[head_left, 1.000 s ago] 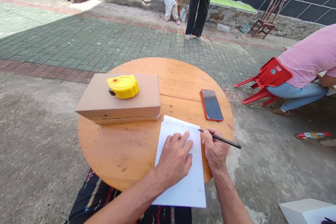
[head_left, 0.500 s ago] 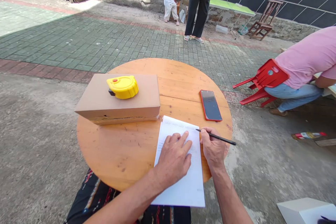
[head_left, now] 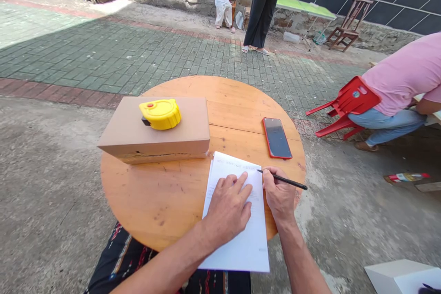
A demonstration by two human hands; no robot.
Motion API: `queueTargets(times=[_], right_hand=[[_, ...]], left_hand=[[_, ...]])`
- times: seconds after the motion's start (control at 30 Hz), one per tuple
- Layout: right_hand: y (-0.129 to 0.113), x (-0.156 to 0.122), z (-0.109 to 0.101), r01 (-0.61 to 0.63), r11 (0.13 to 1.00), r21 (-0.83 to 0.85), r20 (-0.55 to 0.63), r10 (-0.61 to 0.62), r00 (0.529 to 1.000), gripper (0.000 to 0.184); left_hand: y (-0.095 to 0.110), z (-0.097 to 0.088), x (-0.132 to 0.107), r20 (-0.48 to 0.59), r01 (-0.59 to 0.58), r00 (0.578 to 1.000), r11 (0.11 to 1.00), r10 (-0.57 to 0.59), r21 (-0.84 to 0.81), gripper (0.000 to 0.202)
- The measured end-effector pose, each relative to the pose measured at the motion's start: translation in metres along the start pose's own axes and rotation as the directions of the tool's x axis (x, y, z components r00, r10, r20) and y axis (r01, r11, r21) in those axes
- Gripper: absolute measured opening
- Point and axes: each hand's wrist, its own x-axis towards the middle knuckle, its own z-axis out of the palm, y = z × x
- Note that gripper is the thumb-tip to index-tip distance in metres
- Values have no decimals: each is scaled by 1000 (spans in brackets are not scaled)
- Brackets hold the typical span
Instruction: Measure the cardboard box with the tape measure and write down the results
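My left hand (head_left: pixel 229 206) lies flat, fingers spread, on a white sheet of paper (head_left: pixel 241 243) at the near right of a round wooden table (head_left: pixel 165 193). My right hand (head_left: pixel 279 195) grips a black pen (head_left: pixel 284 179) whose tip touches the paper's right edge near a line of writing. A brown cardboard box (head_left: pixel 155 135) sits on the table's left with a yellow tape measure (head_left: pixel 160 113) on top. A red phone (head_left: pixel 277 137) lies face up on the table's right.
A person in a pink shirt (head_left: pixel 403 78) sits on a red plastic stool (head_left: pixel 347 103) to the right. Two people (head_left: pixel 262 4) stand at the far wall beside wooden chairs (head_left: pixel 347 20) and a green table. A white box (head_left: pixel 403 278) lies on the ground at the lower right.
The pen's tip has shifted slightly left along the paper's edge and its shaft has tilted a little. My left hand stays flat on the paper.
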Motion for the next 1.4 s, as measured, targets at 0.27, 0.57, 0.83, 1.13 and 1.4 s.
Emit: queueTargets(times=[0.27,0.57,0.83,1.13,1.4], right_hand=[[0,-1,0,-14,1000,12,-1,14,1000,21],[3,2,-3,-100,962,255,-114,132,985,19],[3,4,0,21,997,71,-102,-14,995,25],[5,5,5,172,981,92,-81,-165,983,29],[11,7,6,163,983,89,-66,-157,985,33]], left_hand=[[0,1,0,0,1,1000,1000,-1,-5,29],[0,0,0,-5,-1,1000,1000,1,-9,30],[0,2,-1,-25,-5,1000,1000,5,-3,31],[-2,5,-4,-73,-20,997,1000,20,9,32],[12,-7,-9,-5,-47,999,988,48,148,35]])
